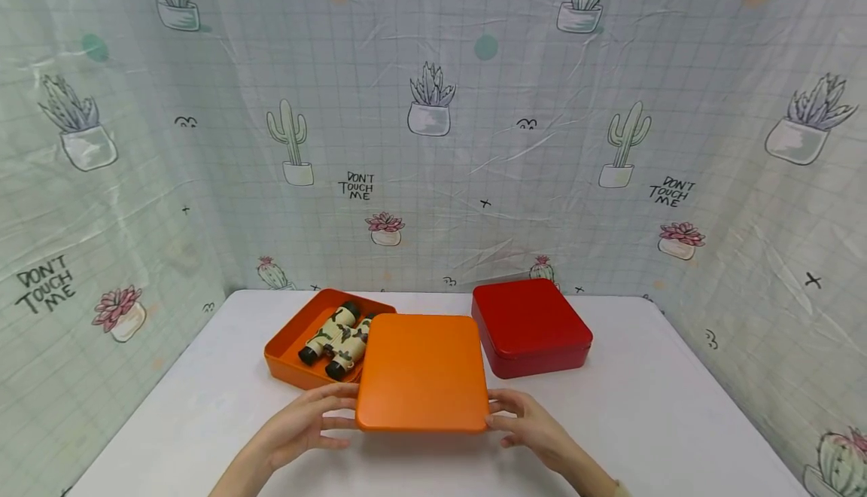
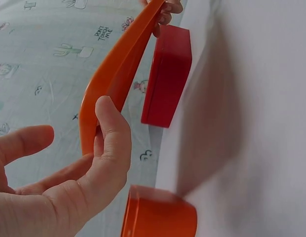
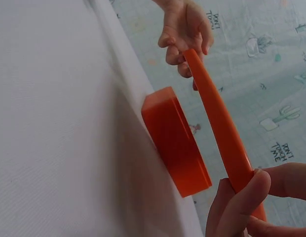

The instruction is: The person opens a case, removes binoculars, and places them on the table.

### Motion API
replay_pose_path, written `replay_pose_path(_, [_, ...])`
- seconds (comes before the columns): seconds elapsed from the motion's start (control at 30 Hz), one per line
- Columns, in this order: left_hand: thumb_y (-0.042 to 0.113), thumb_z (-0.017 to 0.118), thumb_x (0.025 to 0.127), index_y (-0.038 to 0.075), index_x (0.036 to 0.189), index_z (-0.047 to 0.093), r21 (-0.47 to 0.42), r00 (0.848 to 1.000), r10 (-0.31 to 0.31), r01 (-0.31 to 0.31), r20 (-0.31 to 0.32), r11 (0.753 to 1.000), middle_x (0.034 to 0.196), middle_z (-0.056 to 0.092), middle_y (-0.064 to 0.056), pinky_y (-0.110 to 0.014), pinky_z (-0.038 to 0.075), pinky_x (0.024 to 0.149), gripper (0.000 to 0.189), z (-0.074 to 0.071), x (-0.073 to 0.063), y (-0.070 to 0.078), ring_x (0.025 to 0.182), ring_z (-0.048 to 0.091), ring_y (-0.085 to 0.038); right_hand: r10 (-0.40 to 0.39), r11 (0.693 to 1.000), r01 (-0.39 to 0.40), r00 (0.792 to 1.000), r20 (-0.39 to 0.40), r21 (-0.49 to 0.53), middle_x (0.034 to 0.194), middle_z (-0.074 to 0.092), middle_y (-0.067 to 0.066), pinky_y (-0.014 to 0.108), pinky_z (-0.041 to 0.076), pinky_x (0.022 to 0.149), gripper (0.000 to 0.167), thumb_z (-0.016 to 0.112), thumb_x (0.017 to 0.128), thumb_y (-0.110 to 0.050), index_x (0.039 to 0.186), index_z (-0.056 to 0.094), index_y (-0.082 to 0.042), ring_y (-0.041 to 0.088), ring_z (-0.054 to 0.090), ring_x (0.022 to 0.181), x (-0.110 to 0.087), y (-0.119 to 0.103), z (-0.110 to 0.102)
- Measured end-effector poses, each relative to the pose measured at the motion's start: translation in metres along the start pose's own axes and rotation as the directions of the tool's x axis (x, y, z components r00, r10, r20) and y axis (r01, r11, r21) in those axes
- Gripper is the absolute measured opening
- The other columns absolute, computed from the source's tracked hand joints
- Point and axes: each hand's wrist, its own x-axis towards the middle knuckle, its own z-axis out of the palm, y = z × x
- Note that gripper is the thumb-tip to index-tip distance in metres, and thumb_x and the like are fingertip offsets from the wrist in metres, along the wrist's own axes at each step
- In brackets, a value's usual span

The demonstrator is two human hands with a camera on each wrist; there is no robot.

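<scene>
An orange square lid is held in the air above the white table, its smooth top showing in the head view. My left hand holds its left edge; in the left wrist view one fingertip reaches against the underside, while another finger stays apart. On the opposite side, my right hand pinches the lid's edge, with fingers on both faces in the right wrist view. Behind the left hand stands an open orange box with camouflage-patterned binoculars inside. The lid covers part of the box's right side from view.
A closed red box sits on the white table, behind the right hand. A pale curtain printed with cacti hangs along the table's back and sides.
</scene>
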Motion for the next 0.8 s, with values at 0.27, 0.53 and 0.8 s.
replay_pose_path(0.27, [0.028,0.042,0.093,-0.003,0.136,0.028,-0.032,0.999,-0.015,0.017,0.039,0.999,0.106,0.058,-0.001,-0.043,0.05,0.083,0.055,0.007,0.006,-0.005,0.098,0.06,-0.021,-0.017,1.0,0.016,0.999,0.046,0.021,0.11,0.055,0.01,0.024,0.05,0.064,0.061,0.062,0.082,-0.022,0.129,0.038,0.007,0.014,0.058,0.083,-0.006,0.009,-0.012])
replay_pose_path(0.53, [0.031,0.039,0.094,-0.003,0.137,0.026,-0.049,0.997,-0.042,0.045,0.072,0.998,0.112,0.057,-0.005,-0.046,0.048,0.087,0.057,0.008,0.011,-0.011,0.1,0.059,-0.022,0.012,1.0,-0.013,0.998,0.061,0.022,0.108,0.056,0.007,0.024,0.05,0.064,0.061,0.061,0.083,-0.021,0.13,0.037,0.008,0.013,0.059,0.082,-0.009,0.015,-0.017])
replay_pose_path(0.8, [0.031,0.038,0.094,-0.004,0.136,0.026,-0.139,0.992,-0.066,0.08,0.104,0.987,0.122,0.052,-0.01,-0.05,0.044,0.09,0.056,0.008,0.013,-0.018,0.106,0.057,-0.031,0.053,0.998,-0.054,0.997,0.05,0.023,0.107,0.055,0.007,0.022,0.05,0.065,0.066,0.064,0.081,-0.025,0.13,0.036,0.009,0.012,0.058,0.082,-0.008,0.018,-0.019])
